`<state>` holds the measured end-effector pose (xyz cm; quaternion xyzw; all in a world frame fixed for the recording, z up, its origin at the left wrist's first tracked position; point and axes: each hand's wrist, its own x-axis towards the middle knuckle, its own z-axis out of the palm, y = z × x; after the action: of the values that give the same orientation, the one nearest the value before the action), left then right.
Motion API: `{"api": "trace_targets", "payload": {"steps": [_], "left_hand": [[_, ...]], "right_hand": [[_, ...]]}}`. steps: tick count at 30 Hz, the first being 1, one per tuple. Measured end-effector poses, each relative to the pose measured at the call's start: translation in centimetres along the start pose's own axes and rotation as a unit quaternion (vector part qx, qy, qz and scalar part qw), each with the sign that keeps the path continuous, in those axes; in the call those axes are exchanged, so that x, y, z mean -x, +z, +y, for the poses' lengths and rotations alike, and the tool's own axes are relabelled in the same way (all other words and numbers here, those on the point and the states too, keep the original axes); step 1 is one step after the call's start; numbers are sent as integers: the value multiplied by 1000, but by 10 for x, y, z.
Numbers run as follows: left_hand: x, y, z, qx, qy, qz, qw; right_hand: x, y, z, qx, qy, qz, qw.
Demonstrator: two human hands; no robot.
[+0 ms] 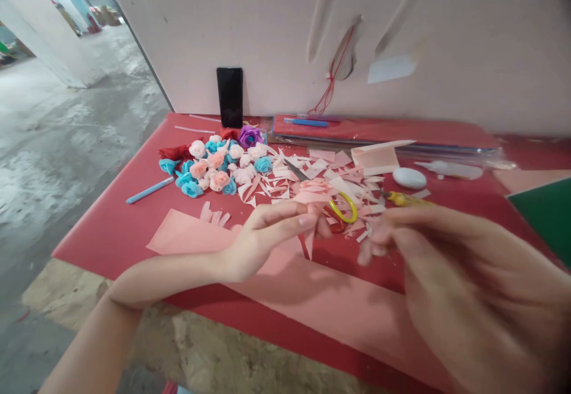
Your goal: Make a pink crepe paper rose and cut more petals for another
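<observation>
My left hand [267, 233] pinches a small pink paper piece [309, 240] between thumb and fingers, held above the red table cover [111, 227]. My right hand [450, 263] is blurred, close to the camera, its fingertips reaching toward that same piece; whether it grips anything is unclear. Under both hands lies a large pink paper sheet [312, 299]. Just beyond my fingers rest scissors with a yellow handle loop [343, 206] among pink paper scraps [321, 180].
A pile of paper roses [214, 165] in pink, white, blue and purple sits at the back left, beside a blue pen [149, 190]. A black phone [229, 96] leans on the wall. A glue bottle [448, 170], white oval object [409, 177] and green sheet [544, 218] lie right.
</observation>
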<state>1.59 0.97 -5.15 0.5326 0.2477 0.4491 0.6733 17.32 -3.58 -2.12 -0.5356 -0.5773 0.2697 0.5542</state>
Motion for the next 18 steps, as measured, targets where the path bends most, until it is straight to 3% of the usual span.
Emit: {"api": "trace_targets", "payload": {"steps": [3, 7, 10, 13, 16, 18], "left_hand": [[0, 1, 3, -21, 4, -2, 1000], [2, 1, 3, -13, 9, -16, 1000], [3, 1, 2, -3, 15, -21, 1000], [3, 1, 2, -4, 4, -20, 1000], [3, 1, 4, -12, -2, -15, 1000], [2, 0, 4, -19, 1, -14, 1000]], "right_hand": [[4, -3, 0, 188, -138, -21, 972], [1, -2, 4, 276, -242, -49, 929], [0, -1, 3, 258, -237, -55, 935], [0, -4, 0, 169, -194, -64, 964], [-1, -8, -1, 28, -112, -74, 991], [-5, -9, 1, -98, -30, -71, 992]]}}
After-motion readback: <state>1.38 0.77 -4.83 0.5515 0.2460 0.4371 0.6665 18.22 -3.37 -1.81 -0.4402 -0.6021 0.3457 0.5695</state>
